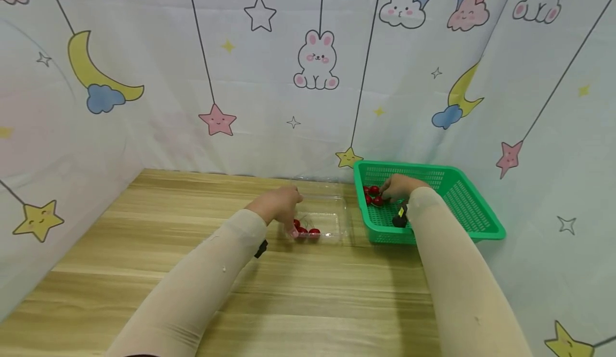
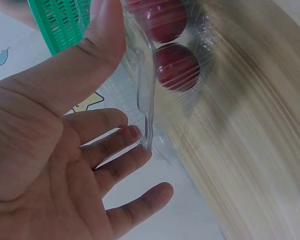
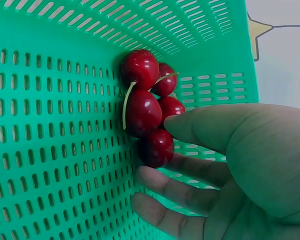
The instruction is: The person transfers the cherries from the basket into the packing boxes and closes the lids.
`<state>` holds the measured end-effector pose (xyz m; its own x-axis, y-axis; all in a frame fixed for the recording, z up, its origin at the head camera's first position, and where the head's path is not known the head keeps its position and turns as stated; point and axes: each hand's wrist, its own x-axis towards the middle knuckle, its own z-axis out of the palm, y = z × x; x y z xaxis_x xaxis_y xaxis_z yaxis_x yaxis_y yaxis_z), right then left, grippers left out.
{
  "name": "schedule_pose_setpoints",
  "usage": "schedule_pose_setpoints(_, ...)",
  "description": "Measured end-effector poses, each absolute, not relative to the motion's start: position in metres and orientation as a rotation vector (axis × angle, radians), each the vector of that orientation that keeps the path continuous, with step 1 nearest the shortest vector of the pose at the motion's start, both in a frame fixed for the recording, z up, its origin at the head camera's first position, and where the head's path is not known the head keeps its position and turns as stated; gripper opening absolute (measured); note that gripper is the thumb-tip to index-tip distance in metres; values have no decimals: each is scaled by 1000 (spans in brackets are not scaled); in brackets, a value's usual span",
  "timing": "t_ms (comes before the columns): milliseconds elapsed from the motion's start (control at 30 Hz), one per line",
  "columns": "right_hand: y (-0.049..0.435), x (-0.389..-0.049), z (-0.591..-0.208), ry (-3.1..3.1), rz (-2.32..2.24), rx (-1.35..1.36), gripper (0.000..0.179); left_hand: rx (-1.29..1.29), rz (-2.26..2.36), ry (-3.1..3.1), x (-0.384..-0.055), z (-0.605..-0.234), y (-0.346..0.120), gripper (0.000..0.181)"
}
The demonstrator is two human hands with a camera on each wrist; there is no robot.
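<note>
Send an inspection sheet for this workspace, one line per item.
Surface: wood-grain tabletop.
Job's things: clear container with at least three container cherries; green basket to its right, five basket cherries seen bunched together, some stemmed.
Clutter: nothing seen.
Hands: left hand touches the container's side; right hand is inside the basket, thumb and fingers at the cherries, firm grip not confirmed.
Cables: nothing seen.
Surroundings: white backdrop with cartoon stars, moons, rabbits.

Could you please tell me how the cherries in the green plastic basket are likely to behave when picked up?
The cherries look smooth and glossy, so they may slip from the right hand. Their rounded shape suggests they could roll if nudged. Because they touch one another in the green plastic basket, lifting one might shift its neighbours.
</note>
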<state>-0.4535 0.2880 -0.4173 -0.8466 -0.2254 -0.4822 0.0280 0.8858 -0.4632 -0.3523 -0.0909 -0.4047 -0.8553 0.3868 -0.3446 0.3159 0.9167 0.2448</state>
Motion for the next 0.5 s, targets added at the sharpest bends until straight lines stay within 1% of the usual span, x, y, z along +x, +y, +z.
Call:
schedule_pose_setpoints(333, 289, -452, -410, 2574, -630, -132, 39, 516, 231, 2692, -354, -407, -89, 110)
schedule_pose_setpoints(500, 284, -451, -399, 2622, -561, -195, 38, 493, 250, 2686, -354, -407, -89, 110)
